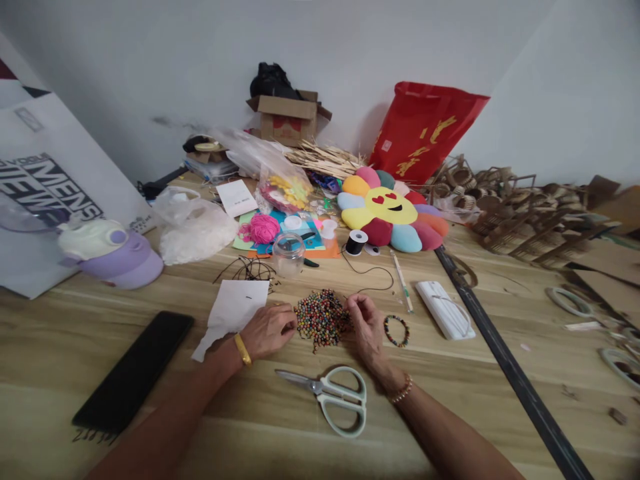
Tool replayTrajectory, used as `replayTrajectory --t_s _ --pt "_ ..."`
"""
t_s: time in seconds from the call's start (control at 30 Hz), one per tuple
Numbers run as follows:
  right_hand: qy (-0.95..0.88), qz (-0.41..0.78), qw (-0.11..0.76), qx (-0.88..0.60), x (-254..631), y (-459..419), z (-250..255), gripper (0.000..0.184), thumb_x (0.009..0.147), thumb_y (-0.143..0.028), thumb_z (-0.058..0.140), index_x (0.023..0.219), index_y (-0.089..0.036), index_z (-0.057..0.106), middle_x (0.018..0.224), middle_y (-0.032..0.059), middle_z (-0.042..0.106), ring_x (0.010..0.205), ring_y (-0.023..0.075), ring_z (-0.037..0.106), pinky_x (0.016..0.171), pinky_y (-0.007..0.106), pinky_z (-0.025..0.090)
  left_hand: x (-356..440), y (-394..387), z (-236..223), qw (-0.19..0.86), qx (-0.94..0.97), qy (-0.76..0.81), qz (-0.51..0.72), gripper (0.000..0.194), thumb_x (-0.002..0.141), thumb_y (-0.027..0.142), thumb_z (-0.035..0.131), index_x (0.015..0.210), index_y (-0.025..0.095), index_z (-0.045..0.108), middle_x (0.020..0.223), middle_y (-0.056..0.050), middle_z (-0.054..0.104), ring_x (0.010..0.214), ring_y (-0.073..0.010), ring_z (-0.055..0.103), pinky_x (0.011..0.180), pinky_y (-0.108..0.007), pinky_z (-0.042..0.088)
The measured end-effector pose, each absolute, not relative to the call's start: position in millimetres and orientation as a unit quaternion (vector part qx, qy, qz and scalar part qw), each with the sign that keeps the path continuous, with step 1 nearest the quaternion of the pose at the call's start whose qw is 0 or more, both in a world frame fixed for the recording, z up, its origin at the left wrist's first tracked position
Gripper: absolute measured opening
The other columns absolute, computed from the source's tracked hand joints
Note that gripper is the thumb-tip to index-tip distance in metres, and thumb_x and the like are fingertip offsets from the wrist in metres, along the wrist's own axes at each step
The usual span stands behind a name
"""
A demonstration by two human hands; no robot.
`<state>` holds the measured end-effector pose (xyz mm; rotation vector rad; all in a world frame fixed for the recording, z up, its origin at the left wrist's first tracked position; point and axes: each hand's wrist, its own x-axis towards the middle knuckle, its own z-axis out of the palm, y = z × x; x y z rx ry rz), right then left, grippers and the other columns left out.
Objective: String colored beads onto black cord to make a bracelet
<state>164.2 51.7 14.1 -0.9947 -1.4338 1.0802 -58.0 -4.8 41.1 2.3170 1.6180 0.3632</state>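
A pile of small multicoloured beads (323, 320) lies on the wooden table between my hands. My left hand (273, 330) rests at the pile's left edge with its fingers curled in; what they hold, if anything, is hidden. At the right side of the beads, my right hand (366, 323) pinches thumb and forefinger together, and a short dark thread-like bit shows by the fingertips, too small to name surely. A finished-looking beaded bracelet (397, 331) lies just right of that hand. Scissors (323, 388) with pale handles lie in front of the pile, blades pointing left.
Behind the beads stand a clear jar (289, 255) and a spool of black cord (357, 243). White paper (235, 307) and a black phone-like slab (135, 370) lie left. A white power bank (445, 309), a pen (401, 281) and a dark strip (505, 353) lie right.
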Motion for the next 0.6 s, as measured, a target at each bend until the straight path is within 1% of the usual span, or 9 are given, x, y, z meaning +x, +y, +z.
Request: replayTrajectory --t_s 0.2,0.27,0.4,0.6 --pt "-0.633 0.424 0.508 -0.403 162 47 13 0.024 0.091 -0.040 0.053 0.082 -0.019 0.055 0.068 -0.0009 0.052 0.061 0.0129 0.047 0.055 0.023 0.040 -57 -4 41 0.171 0.795 0.567 0.129 0.012 0.077 0.008 0.060 0.072 0.017 0.066 0.076 -0.002 0.063 0.070 -0.0154 0.058 0.066 -0.024 0.041" --pt "-0.657 0.405 0.498 -0.395 162 44 12 0.022 0.091 -0.038 0.053 0.082 -0.019 0.056 0.069 -0.0007 0.054 0.062 0.0130 0.048 0.056 0.023 0.041 -57 -3 42 0.176 0.794 0.568 0.127 0.013 0.077 0.007 0.059 0.073 0.017 0.067 0.076 -0.002 0.064 0.070 -0.0151 0.058 0.066 -0.024 0.041" --pt "-0.718 0.358 0.479 -0.357 162 40 9 0.016 0.093 -0.032 0.051 0.086 -0.019 0.057 0.077 0.0014 0.060 0.069 0.0147 0.055 0.063 0.025 0.045 -57 -3 43 0.181 0.794 0.565 0.132 0.013 0.077 0.006 0.059 0.074 0.017 0.067 0.075 -0.001 0.063 0.068 -0.0145 0.058 0.065 -0.023 0.041" --pt "-0.783 0.300 0.455 -0.300 161 38 8 0.016 0.095 -0.026 0.047 0.085 -0.020 0.056 0.077 0.0037 0.061 0.071 0.0159 0.057 0.065 0.027 0.048 -58 -2 41 0.182 0.799 0.551 0.160 0.014 0.075 0.005 0.059 0.074 0.016 0.067 0.072 -0.001 0.063 0.068 -0.0145 0.058 0.065 -0.023 0.042"
